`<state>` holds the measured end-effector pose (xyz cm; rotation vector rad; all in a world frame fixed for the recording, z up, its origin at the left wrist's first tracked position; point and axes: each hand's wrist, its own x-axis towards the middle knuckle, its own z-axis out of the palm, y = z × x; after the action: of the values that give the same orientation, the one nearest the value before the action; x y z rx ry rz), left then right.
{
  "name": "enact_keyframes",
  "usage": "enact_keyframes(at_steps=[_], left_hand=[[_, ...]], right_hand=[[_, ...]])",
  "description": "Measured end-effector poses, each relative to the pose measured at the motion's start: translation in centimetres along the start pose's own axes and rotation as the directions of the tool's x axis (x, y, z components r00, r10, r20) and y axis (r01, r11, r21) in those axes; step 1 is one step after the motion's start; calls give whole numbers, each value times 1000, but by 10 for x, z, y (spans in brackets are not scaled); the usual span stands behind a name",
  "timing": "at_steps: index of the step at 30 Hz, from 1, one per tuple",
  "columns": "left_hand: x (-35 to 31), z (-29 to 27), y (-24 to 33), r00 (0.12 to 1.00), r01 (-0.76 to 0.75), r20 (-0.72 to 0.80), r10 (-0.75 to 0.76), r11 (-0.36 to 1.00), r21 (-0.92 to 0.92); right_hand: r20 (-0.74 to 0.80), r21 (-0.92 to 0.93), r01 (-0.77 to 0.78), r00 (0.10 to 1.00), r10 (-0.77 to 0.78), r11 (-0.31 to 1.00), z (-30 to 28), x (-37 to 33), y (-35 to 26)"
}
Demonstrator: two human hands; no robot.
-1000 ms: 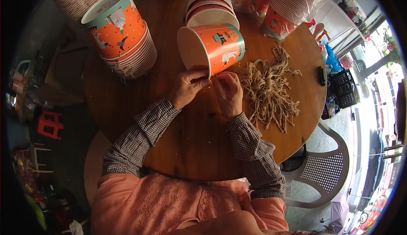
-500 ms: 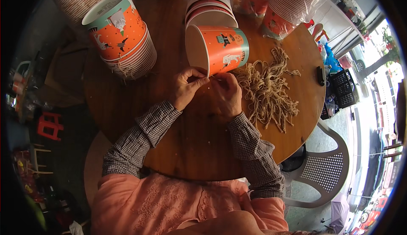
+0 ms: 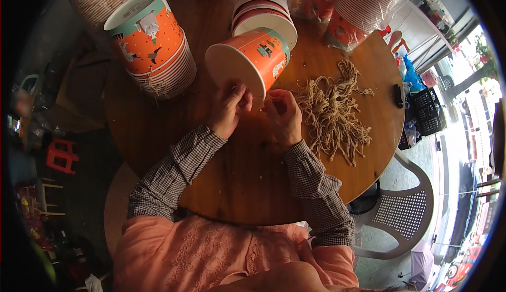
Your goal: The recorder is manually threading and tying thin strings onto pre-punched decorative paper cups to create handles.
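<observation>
An orange and mint-green paper bucket with cartoon animal prints lies tilted on its side above the table, its open mouth turned toward my left. My left hand is at the mouth, fingers curled and thumb pressed in; what they pinch is hidden. Just outside the lower rim, my right hand has its fingertips pinched together close to the bucket wall. Anything between them is too small to name. To the right of my right hand lies a loose heap of tan twine pieces.
A leaning stack of matching buckets stands at the left. Behind the bucket, a row of nested buckets lies on the round wooden table. Plastic-wrapped stacks stand at the far right. A grey plastic chair is beside the table.
The bucket has swung left and tilted, showing more of its mouth. My left hand has turned, its fingers curling at the opening. My right hand stays near the rim.
</observation>
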<state>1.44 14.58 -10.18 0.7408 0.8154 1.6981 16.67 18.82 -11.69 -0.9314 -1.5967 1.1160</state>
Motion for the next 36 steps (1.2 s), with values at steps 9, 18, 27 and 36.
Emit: enact_keyframes(at_steps=[9, 18, 27, 36], left_hand=[[-19, 19, 10, 894, -409, 358, 270, 818, 405], [-18, 24, 6, 920, -382, 257, 296, 825, 417], [-18, 11, -8, 913, -398, 320, 254, 730, 555], [-14, 17, -3, 667, -721, 544, 509, 256, 645]], right_hand=[[130, 100, 276, 949, -287, 956, -6, -13, -20], [104, 343, 99, 984, -142, 934, 1, -20, -33], [-96, 103, -35, 994, 45, 994, -7, -15, -42], [-19, -214, 254, 964, -264, 943, -11, -16, -42]])
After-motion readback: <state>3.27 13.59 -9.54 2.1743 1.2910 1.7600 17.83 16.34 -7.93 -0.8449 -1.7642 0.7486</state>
